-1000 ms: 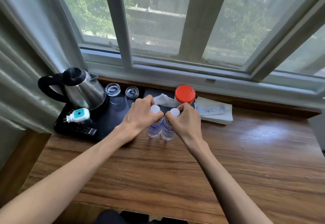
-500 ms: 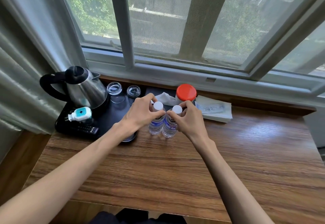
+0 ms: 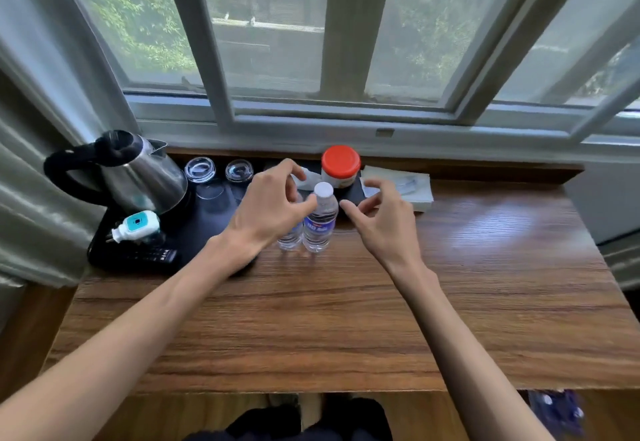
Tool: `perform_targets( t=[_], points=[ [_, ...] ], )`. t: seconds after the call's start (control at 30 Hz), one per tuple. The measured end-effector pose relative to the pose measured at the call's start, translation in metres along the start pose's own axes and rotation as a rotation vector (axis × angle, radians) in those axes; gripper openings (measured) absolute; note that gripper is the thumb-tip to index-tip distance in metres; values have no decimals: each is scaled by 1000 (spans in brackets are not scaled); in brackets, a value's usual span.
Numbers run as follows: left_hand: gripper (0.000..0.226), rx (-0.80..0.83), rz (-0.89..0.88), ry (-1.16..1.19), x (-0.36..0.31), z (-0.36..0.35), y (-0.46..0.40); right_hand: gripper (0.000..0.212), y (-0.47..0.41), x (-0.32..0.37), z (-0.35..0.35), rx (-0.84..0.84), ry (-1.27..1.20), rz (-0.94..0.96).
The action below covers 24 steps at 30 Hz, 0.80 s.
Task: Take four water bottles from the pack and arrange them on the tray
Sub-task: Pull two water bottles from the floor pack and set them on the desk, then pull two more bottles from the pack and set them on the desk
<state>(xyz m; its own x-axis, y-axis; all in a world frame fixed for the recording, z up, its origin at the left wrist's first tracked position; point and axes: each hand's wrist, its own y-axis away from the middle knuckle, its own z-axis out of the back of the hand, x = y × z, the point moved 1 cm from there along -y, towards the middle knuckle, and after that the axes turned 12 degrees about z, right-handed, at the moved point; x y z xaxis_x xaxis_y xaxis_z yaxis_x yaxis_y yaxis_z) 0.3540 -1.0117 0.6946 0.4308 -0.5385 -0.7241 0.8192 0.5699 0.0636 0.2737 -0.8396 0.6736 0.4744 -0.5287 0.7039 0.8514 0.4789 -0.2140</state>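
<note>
Both hands [image 3: 273, 203] [image 3: 384, 219] released bottles [image 3: 320, 222]; upright, wooden table [image 3: 346, 302].

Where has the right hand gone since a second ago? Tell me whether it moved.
Yes. The right hand has let go of the right water bottle and drawn back rightward, open, away from the red-lidded jar.

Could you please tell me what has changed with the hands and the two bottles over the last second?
Both hands let go: the left hand and right hand lifted off the caps, fingers spread. The two water bottles stayed upright, side by side on the wooden table.
</note>
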Motion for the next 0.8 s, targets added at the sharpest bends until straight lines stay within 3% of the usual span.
perform_targets(
  t=[0.33,0.57,0.8],
  points=[
    [29,181,-278,-132,-113,-101,30,58,56,-88,118,-71,71,-124],
    [68,411,-373,-273,-193,-210,72,70,119,-170,209,-103,122,-231],
    [81,536,-483,-412,-248,-309,109,81,186,-246,282,-118,81,-365]
  ],
)
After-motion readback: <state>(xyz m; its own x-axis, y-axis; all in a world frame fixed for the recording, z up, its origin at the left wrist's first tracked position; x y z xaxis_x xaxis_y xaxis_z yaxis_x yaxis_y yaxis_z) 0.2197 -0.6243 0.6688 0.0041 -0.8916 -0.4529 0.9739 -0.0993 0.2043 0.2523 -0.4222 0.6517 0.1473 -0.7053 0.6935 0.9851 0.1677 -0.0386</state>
